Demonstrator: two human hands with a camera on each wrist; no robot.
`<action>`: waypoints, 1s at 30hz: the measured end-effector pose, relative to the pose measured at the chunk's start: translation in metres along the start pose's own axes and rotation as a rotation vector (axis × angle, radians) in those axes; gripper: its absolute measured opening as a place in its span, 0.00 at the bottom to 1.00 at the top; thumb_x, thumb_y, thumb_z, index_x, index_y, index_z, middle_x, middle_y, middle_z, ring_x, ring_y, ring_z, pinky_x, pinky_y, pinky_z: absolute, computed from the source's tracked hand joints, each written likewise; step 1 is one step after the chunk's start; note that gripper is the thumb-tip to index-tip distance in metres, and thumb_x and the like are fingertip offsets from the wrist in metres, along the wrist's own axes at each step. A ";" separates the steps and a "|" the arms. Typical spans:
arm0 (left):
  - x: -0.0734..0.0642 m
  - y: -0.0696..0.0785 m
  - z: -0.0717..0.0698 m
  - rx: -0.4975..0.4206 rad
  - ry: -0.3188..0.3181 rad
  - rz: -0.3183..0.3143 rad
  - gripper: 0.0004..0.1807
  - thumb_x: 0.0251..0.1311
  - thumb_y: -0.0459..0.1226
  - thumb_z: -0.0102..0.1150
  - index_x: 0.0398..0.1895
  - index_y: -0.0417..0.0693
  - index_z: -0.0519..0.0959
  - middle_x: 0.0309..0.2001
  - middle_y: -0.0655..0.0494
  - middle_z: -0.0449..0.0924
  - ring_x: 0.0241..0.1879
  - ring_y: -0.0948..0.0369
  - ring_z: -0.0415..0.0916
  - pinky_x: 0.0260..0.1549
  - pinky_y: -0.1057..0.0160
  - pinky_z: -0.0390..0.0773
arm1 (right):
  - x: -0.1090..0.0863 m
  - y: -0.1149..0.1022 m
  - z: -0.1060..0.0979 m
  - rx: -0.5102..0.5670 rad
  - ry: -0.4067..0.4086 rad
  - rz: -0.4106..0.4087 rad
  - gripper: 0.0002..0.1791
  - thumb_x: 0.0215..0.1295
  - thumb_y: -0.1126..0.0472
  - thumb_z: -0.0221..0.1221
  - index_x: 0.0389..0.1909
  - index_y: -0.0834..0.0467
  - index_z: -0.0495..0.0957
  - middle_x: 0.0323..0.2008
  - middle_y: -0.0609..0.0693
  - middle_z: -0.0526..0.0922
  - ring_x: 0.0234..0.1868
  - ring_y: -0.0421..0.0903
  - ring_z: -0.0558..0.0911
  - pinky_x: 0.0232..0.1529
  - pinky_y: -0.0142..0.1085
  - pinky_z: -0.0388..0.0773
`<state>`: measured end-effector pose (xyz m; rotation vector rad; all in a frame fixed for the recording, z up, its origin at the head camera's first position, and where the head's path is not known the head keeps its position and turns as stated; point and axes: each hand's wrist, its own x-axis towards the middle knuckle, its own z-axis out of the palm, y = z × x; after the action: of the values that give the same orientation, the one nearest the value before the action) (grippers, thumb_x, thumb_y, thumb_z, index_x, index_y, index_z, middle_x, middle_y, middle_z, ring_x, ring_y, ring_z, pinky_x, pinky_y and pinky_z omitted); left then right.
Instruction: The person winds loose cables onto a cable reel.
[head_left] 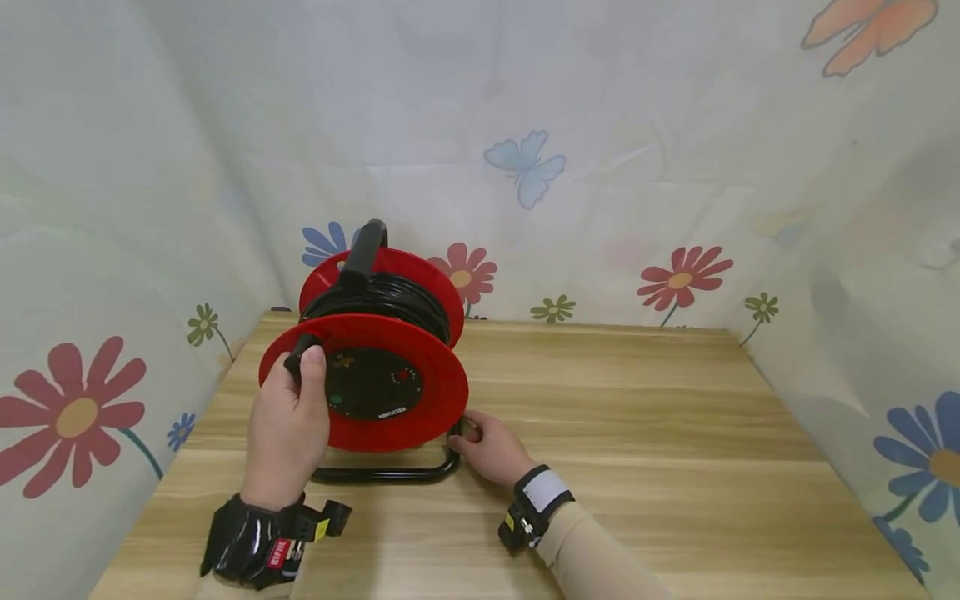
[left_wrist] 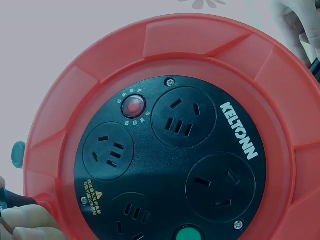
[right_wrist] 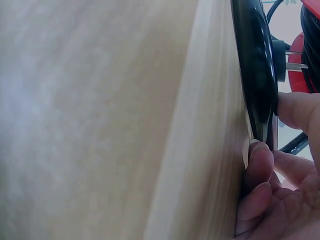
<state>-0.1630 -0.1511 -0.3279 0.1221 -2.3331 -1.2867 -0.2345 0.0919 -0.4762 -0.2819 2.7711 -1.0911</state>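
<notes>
A red cable reel [head_left: 442, 387] with black cable [head_left: 390, 298] wound between its two discs stands at the left of the table. My left hand [head_left: 288, 425] grips the black crank knob [head_left: 300, 357] on the near disc, thumb along it. Low at the reel's right side, my right hand [head_left: 495, 450] holds the black tube frame [head_left: 382, 476], thumb and fingers on either side of the tube. The left wrist view shows the black socket panel [left_wrist: 170, 155] with a red button [left_wrist: 134, 106]. Beside the frame, a plug [right_wrist: 280, 60] with metal prongs appears in the right wrist view.
The wood-grain table [head_left: 637, 433] extends to the right of the reel. A pale curtain [head_left: 600, 100] printed with flowers and butterflies encloses the back and both sides. The reel's black carrying handle [head_left: 363, 254] rises above the discs.
</notes>
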 end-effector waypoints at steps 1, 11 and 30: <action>0.000 0.001 0.000 0.003 0.002 0.003 0.25 0.71 0.55 0.37 0.36 0.40 0.67 0.24 0.45 0.63 0.26 0.52 0.65 0.20 0.59 0.63 | 0.000 0.000 -0.001 0.000 0.001 -0.001 0.27 0.62 0.48 0.59 0.62 0.51 0.72 0.20 0.45 0.72 0.20 0.40 0.69 0.20 0.32 0.62; 0.000 0.008 0.003 0.033 -0.006 0.001 0.25 0.70 0.56 0.38 0.35 0.42 0.66 0.23 0.45 0.65 0.25 0.52 0.64 0.20 0.60 0.65 | -0.002 -0.004 0.001 0.066 -0.008 -0.023 0.29 0.64 0.54 0.58 0.65 0.56 0.67 0.13 0.42 0.70 0.12 0.37 0.64 0.14 0.30 0.58; 0.001 0.008 0.006 0.047 -0.006 0.039 0.25 0.70 0.56 0.37 0.31 0.43 0.66 0.22 0.46 0.64 0.22 0.52 0.63 0.17 0.60 0.61 | 0.006 -0.010 0.016 -0.262 0.041 -0.031 0.24 0.68 0.52 0.50 0.63 0.56 0.65 0.24 0.48 0.79 0.21 0.45 0.73 0.22 0.39 0.71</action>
<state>-0.1656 -0.1426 -0.3234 0.0873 -2.3600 -1.2152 -0.2359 0.0727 -0.4809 -0.3368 2.9555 -0.7460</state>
